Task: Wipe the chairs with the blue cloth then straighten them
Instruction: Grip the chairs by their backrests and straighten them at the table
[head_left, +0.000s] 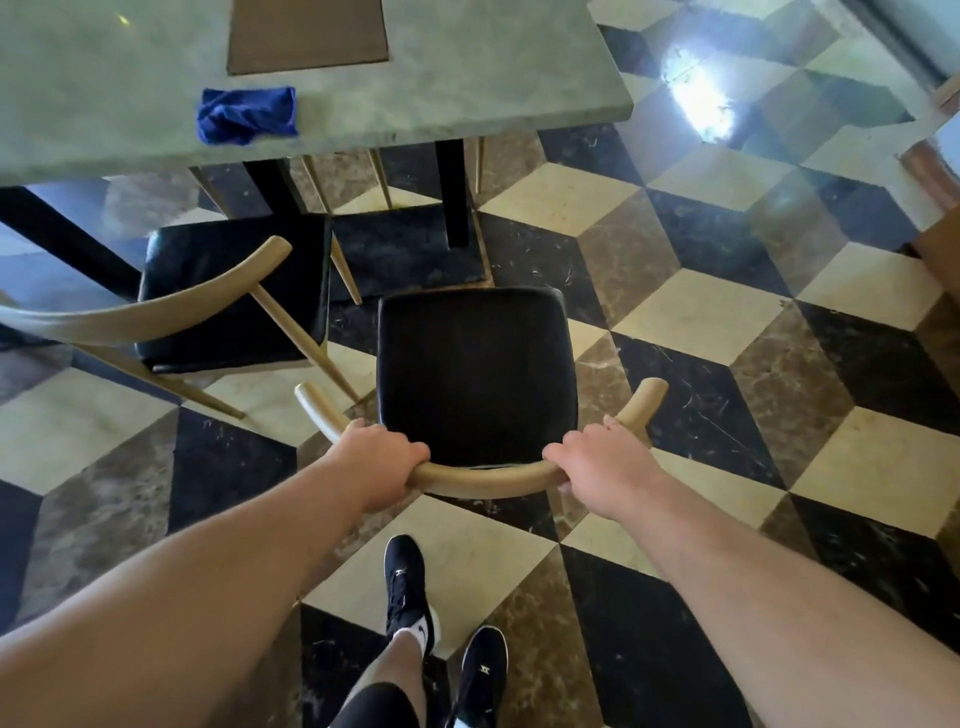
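head view: left hand (382, 457) and right hand (597, 465) were both wrapped round the curved back rail (483, 477) of the near chair (475, 374), one on each side of centre, fingers curled over the top. both grips were closed on the rail and held nothing else. blue cloth (247, 114) lay bunched on the table (467, 78) near its front edge, well apart from both hands. near chair stood clear of the table, seat facing it, with a black table leg (451, 192) roughly dead ahead. second chair (234, 291) sat to the left, seat partly under the table edge, rail angled off square.

judgement: with the cloth parked, the step looked like straightening. to do it well:
- grips needed to stay symmetric so the push wouldn't yaw the chair
- slow slide or slight lift; the tiled floor (701, 312) looked glossy, so skid or scuff was possible
- seat front had to stop short of the black leg
- rail should finish parallel to the table edge
- second chair likely needed the same
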